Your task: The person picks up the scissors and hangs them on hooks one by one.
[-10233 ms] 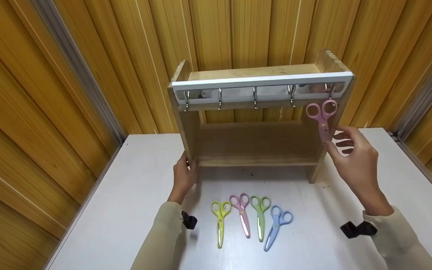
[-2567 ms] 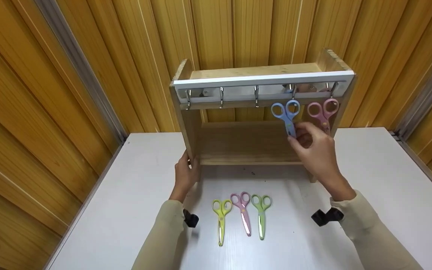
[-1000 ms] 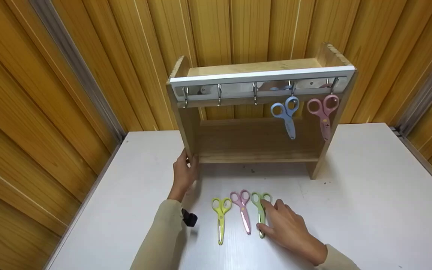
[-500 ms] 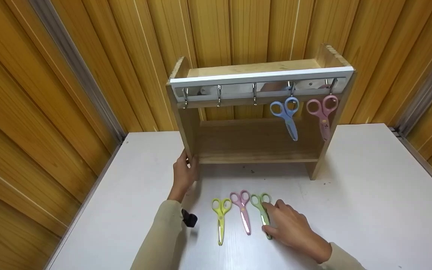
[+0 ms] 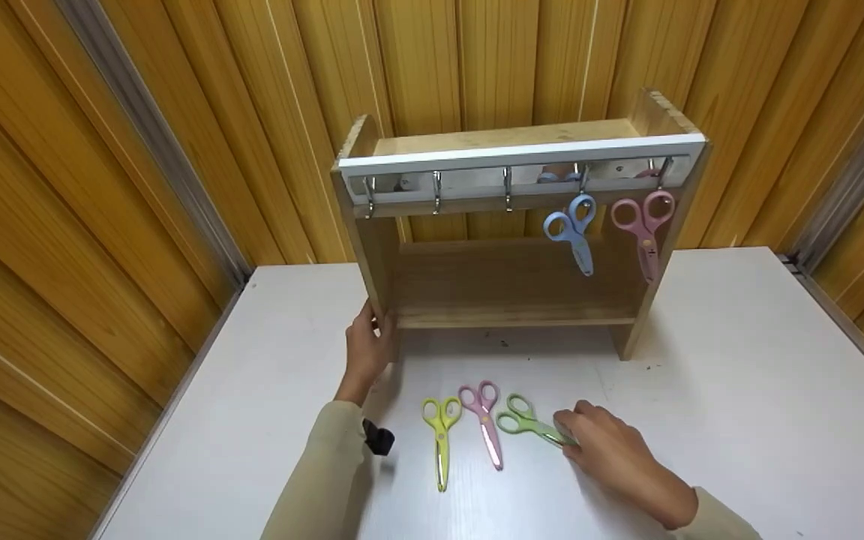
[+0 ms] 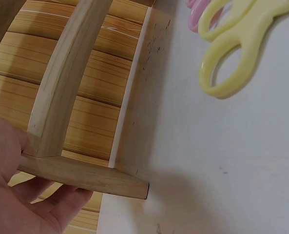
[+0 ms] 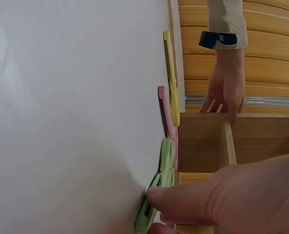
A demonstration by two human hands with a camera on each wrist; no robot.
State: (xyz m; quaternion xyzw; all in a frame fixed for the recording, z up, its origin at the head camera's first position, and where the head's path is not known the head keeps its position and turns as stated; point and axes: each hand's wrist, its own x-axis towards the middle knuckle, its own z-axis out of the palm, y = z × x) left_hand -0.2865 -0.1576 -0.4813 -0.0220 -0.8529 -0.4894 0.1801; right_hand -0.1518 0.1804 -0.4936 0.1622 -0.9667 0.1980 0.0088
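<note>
Green scissors (image 5: 523,421) lie on the white table, handles toward the left, and my right hand (image 5: 616,454) pinches them at the blade end. In the right wrist view my thumb (image 7: 176,197) presses on the green scissors (image 7: 166,158). My left hand (image 5: 366,351) grips the left side panel (image 6: 81,176) of a wooden rack (image 5: 514,321) near its foot, thumb and fingers on either side. Left of the green pair lie pink scissors (image 5: 487,424) and yellow scissors (image 5: 442,435), handles away from me.
A white rail (image 5: 469,161) with several metal hooks (image 5: 508,191) runs across the rack's front. Blue scissors (image 5: 573,232) hang from the second hook from the right, and another pink pair (image 5: 646,232) from the rightmost one. Wood-grain walls (image 5: 499,60) enclose the table.
The blue scissors, held at the rack earlier, now hang free. My right hand has come down to the green scissors and swung their blade end to the right. My left hand stays put.
</note>
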